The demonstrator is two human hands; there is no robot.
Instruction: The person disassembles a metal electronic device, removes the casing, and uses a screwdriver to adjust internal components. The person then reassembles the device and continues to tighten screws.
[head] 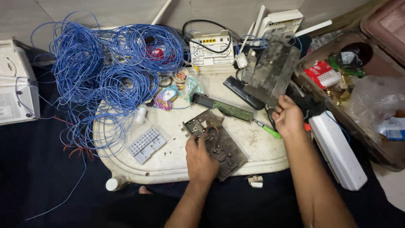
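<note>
My left hand presses down on a dirty brown circuit board lying on a white plastic tray. My right hand grips the lower edge of a grimy grey flat panel and holds it tilted up above the tray's right side. A green-handled screwdriver lies just left of my right hand. A long green circuit strip rests between the two hands.
A big tangle of blue wire covers the tray's left. A small grey keypad lies near it. White routers stand behind; a white box at left. An open case of clutter and a white bar sit at right.
</note>
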